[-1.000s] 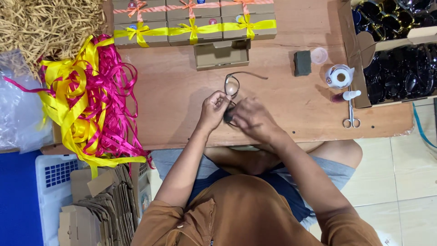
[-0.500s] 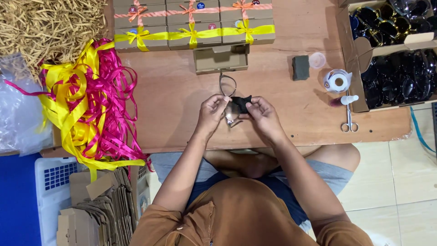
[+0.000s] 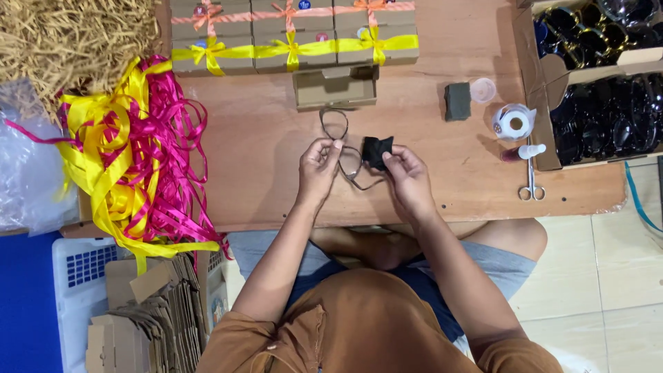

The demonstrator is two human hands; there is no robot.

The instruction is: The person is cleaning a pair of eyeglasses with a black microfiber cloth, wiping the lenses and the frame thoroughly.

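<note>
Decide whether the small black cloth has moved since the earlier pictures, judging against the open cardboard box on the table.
Yes. The black cloth, held by the right hand, has moved up the picture, closer to the open cardboard box, and slightly rightward.

Thin-framed glasses (image 3: 343, 141) in left hand (image 3: 319, 166), black cloth (image 3: 377, 150) in right hand (image 3: 407, 174).

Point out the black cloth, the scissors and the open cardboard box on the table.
black cloth (image 3: 377, 150): head view, middle of the cloth pinched by the right hand.
scissors (image 3: 531, 181): head view, on the blades just above the handle rings.
open cardboard box (image 3: 335, 88): head view, on its brown front wall.
</note>
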